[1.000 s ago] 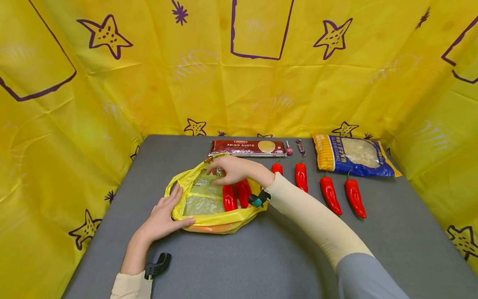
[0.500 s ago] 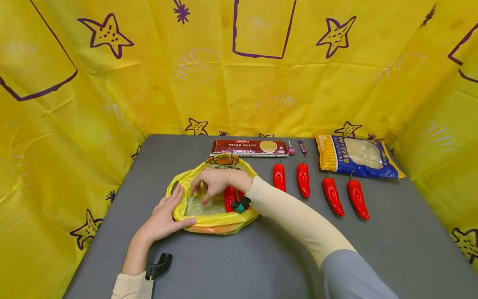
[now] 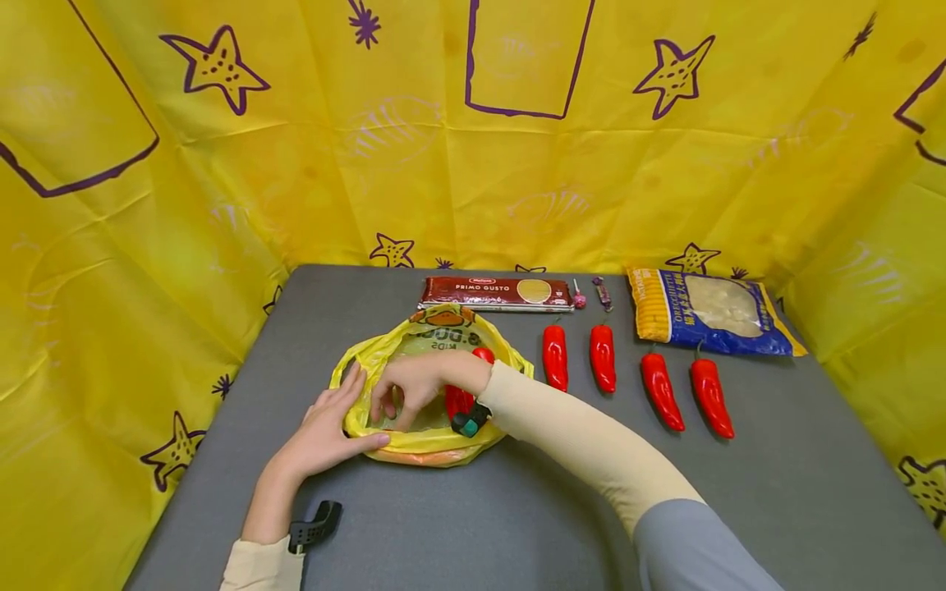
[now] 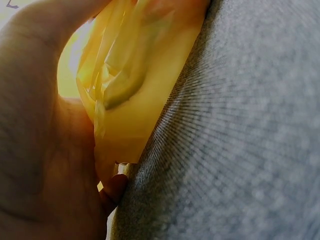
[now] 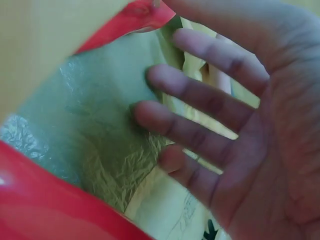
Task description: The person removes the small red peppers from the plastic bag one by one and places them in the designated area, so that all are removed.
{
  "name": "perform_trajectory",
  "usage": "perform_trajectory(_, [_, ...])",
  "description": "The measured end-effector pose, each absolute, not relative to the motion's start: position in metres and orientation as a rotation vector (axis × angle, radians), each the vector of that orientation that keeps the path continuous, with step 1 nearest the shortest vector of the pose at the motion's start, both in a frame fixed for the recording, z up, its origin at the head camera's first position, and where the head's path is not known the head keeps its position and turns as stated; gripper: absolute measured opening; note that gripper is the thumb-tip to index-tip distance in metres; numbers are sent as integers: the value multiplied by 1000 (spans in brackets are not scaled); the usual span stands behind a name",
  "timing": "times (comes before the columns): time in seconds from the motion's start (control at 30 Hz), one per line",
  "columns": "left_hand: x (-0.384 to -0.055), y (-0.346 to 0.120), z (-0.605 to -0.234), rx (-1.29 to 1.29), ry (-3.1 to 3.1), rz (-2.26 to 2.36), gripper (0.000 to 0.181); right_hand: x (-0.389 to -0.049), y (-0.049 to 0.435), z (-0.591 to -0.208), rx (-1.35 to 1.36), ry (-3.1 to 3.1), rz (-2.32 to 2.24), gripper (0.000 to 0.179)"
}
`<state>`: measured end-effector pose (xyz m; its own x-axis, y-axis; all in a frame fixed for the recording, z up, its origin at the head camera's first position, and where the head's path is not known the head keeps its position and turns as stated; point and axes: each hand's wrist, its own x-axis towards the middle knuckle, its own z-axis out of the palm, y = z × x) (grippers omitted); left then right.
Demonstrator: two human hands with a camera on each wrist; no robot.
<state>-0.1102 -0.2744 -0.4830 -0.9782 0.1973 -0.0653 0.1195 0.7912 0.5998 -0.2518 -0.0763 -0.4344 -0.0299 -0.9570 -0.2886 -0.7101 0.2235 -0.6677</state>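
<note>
A yellow plastic bag (image 3: 432,455) lies on the table with its mouth spread wide. My left hand (image 3: 325,427) rests against its left side, fingers along the edge and thumb on the front rim. In the left wrist view the bag (image 4: 135,115) bulges between thumb and fingers. My right hand (image 3: 414,382) reaches into the bag, fingers bent downward with a gap to the thumb. In the right wrist view its fingers (image 5: 200,135) are spread, holding nothing visible. A red chili pepper (image 3: 458,400) lies under my right wrist; part of another shows behind it. The red piece near my thumb is unclear.
Right of the bag, several red chili peppers (image 3: 602,361) lie in a row. Behind them are a dark red biscuit pack (image 3: 480,291), a pink lollipop (image 3: 580,297), a small purple wrapped candy (image 3: 602,293) and a blue-and-yellow pasta bag (image 3: 717,312). Yellow cloth (image 3: 414,189) walls the table.
My right hand has moved left and toward me, lower into the bag, with its forearm no longer covering the loose peppers. My left hand has stayed in place.
</note>
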Motion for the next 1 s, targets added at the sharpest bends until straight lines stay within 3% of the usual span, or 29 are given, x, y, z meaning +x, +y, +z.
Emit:
perform_trajectory(0.57, [-111,-275,-483,274,2861,942,116,-235,-77,-430,-1476,1766,-267,48])
perform_trajectory(1.0, [-110,-275,-484,269,2862,939,116,-232,-76,-428,-1499,1791,-266,49])
